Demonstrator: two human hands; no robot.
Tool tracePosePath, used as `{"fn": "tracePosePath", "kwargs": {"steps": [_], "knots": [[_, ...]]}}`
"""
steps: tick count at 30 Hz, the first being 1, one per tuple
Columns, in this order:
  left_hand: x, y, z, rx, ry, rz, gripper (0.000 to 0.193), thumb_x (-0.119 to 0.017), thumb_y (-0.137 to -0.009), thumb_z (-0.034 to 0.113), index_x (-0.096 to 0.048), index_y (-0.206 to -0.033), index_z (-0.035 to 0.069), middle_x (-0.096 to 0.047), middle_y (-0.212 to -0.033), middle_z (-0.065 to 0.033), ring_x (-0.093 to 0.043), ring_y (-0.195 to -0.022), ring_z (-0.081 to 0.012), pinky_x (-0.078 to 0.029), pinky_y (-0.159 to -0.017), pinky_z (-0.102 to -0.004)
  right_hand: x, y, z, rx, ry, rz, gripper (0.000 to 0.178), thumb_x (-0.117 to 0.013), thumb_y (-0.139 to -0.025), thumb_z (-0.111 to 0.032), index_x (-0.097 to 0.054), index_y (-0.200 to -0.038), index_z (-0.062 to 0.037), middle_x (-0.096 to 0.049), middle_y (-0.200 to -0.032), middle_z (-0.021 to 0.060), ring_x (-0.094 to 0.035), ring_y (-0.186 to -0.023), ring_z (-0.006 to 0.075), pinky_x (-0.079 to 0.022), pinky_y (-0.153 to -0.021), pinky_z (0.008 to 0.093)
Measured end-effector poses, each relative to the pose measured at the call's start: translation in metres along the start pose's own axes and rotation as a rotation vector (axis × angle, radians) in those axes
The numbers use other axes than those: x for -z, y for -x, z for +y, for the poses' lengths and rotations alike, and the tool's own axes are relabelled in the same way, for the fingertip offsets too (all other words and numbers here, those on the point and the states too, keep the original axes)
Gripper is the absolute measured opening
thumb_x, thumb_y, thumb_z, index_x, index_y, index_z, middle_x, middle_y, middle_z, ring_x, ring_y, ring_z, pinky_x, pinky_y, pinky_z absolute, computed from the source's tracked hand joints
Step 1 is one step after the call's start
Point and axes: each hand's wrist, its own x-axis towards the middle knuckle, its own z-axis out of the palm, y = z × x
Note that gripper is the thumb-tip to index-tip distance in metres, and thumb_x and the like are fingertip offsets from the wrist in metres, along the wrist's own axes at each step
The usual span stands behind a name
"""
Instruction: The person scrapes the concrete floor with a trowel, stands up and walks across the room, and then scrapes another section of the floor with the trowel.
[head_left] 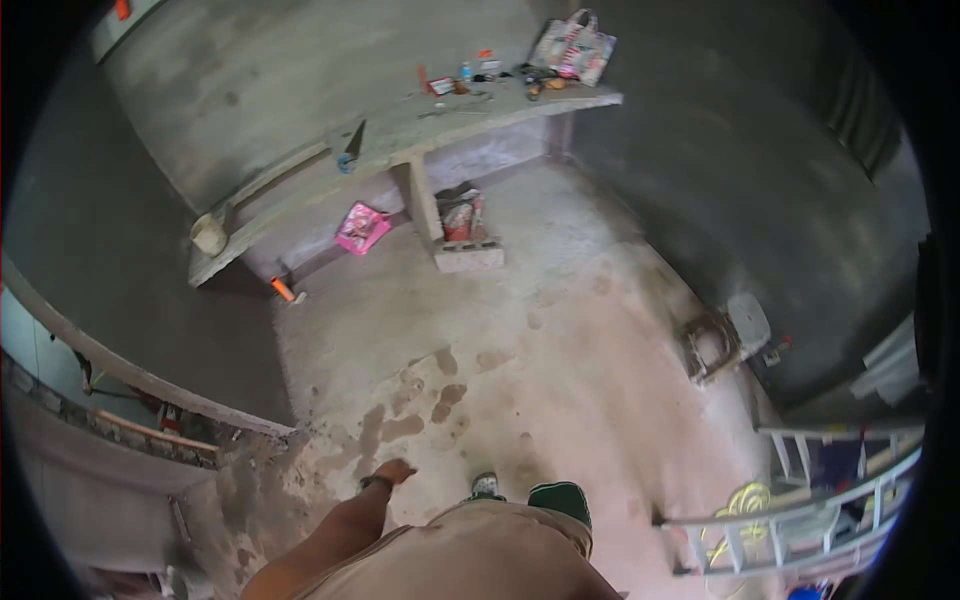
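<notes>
The left hand (397, 470) hangs low beside the person's body, above the concrete floor (585, 400), back of the hand toward the camera. Its fingers are loosely bent and point to the right; nothing shows in its grip, though the palm is hidden, so I cannot tell exactly how far open it is. A dark wristband (376, 484) circles the wrist. The right hand is out of view, and its state cannot be told.

Nearest to the left hand are dark footprint-like marks (449, 402) on the floor, just ahead of it. Well apart, farther ahead and to the left, an orange cylindrical object (283, 290) lies near the wall; its kind is unclear. Beyond the marks, a hollow concrete block (470, 259) sits by the support of a concrete counter (400, 148), with a crumpled red-and-grey sack (462, 213) just behind it. A pink bag (363, 228) lies left of the block, and a handsaw (352, 148) rests on the counter. To the hand's right, well apart, a metal ladder (735, 549) lies near a yellow coil (748, 497).
</notes>
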Motion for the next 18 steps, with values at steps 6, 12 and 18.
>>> {"fn": "tracePosePath", "kwargs": {"steps": [6, 12, 18], "knots": [[0.153, -0.143, 0.196, -0.226, 0.385, 0.376, 0.068, -0.062, -0.095, 0.058, -0.059, -0.142, 0.010, -0.067, -0.134, -0.0197, -0.065, -0.122, -0.0368, -0.049, -0.105, -0.0462, -0.050, -0.107, -0.212, 0.134, 0.207, -0.135, 0.050, -0.059, -0.098, -0.048, -0.063, -0.072, -0.0056, -0.056, -0.054, 0.0096, -0.055, -0.042, 0.0247, -0.045, -0.041, 0.0416], [0.265, -0.133, 0.317, -0.310, 0.461, 0.386, 0.061, -0.063, -0.097, 0.051, -0.060, -0.140, 0.008, -0.071, -0.126, -0.0197, -0.067, -0.116, -0.0377, -0.053, -0.099, -0.0434, -0.014, -0.247, -0.424, 0.322, 0.392, -0.174, 0.051, -0.060, -0.099, -0.049, -0.063, -0.073, -0.0054, -0.058, -0.056, 0.0100, -0.057, -0.045, 0.0259, -0.047, -0.044, 0.0428], [0.203, -0.160, 0.201, -0.048, 0.958, 0.650, 0.053, -0.068, -0.095, 0.043, -0.068, -0.129, 0.002, -0.074, -0.120, -0.0191, -0.071, -0.112, -0.0319, -0.054, -0.097, -0.0403, -0.056, -0.322, -0.847, 0.634, 0.158, -0.130, 0.028, -0.062, -0.101, -0.040, -0.056, -0.083, -0.0184, -0.047, -0.060, 0.0006, -0.048, -0.046, 0.0189, -0.039, -0.040, 0.0386]]}}
